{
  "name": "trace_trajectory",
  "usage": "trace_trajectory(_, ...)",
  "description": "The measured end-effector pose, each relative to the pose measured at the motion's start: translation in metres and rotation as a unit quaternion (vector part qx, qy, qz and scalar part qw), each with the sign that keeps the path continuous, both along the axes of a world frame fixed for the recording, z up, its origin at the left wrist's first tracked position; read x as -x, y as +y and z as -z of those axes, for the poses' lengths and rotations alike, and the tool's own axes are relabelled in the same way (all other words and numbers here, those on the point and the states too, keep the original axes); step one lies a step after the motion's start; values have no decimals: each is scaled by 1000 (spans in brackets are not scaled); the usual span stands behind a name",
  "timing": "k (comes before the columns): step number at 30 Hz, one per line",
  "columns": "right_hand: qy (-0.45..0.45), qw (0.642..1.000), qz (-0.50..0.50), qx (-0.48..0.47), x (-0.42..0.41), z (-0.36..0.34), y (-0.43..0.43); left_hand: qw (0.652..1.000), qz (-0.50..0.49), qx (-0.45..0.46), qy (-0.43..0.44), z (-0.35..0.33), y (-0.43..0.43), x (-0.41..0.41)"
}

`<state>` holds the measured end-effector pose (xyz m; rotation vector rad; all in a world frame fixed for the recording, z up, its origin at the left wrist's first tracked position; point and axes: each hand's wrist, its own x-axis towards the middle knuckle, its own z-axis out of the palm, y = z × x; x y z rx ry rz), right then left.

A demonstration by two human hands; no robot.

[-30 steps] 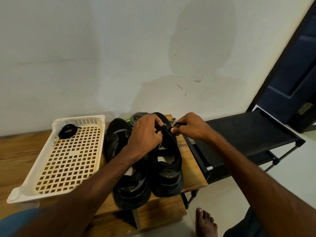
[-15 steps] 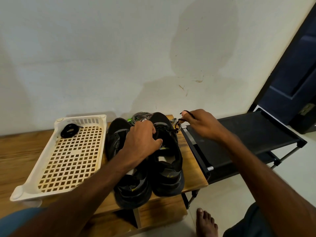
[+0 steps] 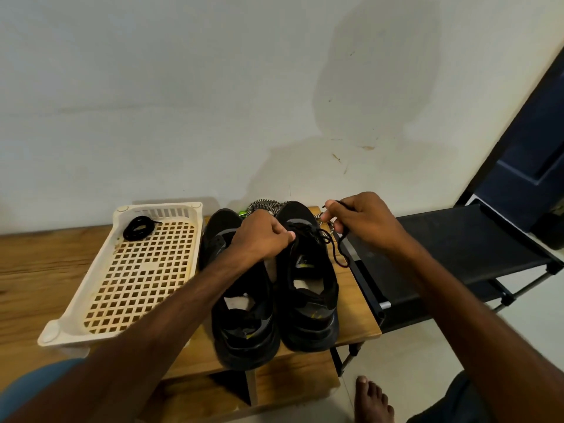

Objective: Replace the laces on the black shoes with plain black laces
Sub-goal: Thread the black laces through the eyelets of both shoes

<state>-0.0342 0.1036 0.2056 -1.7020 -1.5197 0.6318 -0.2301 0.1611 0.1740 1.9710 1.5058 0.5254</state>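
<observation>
On a low wooden bench (image 3: 357, 303) stand two black mesh trainers (image 3: 244, 328). The left hand (image 3: 262, 236) grips the right-hand trainer (image 3: 308, 288) at its eyelets, seemingly to steady it. The right hand (image 3: 363, 221) pinches a thin plain black lace (image 3: 339, 253), held out sideways. A coiled black lace (image 3: 139, 228) lies in a cream plastic lattice tray (image 3: 158, 209).

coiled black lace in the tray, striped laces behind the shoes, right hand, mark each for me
coiled black lace (image 3: 134, 235): head view, lower-left strands of the coil
striped laces (image 3: 263, 205): head view, middle of the bunch
right hand (image 3: 367, 222): head view, back of the hand
</observation>
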Motion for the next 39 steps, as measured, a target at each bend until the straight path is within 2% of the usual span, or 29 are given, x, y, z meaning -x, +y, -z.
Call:
trace_trajectory(4, 121, 991, -32, 48, 4, -2, -1, 999, 30, 1, 24, -4, 8, 5)
trace_trajectory(7, 144, 985, -54, 72, 7, -2, 0, 997, 63, 7, 49, -1, 8, 6)
trace_trajectory(11, 126, 988, -52, 73, 7, 0, 3, 995, 86, 17, 41, 1, 7, 4)
trace_trajectory(21, -2, 995, -45, 84, 7, 8, 6, 994, 101, -14, 41, 10, 3, 6)
trace_trajectory(25, -68, 992, -57, 93, 8, 11, 8, 997, 73, -34, -9, 10, 3, 6)
trace_trajectory(30, -109, 989, -60, 85, 10, 12, 9, 983, 10, -35, -179, 8, 2, 8)
trace_trajectory(33, -108, 989, -54, 80, 10, 10, 8, 972, -13, -57, -227, 5, 3, 11)
trace_trajectory(35, -90, 993, -36, 66, 10, 8, 6, 974, -24, -104, -199, 3, 3, 15)
trace_trajectory(38, -76, 997, 9, 20, 10, 5, 7, 974, -18, -225, -4, 3, -4, 19)
trace_trajectory(39, -81, 996, 19, 6, 11, 4, 7, 967, -17, -252, 25, 3, -9, 19)
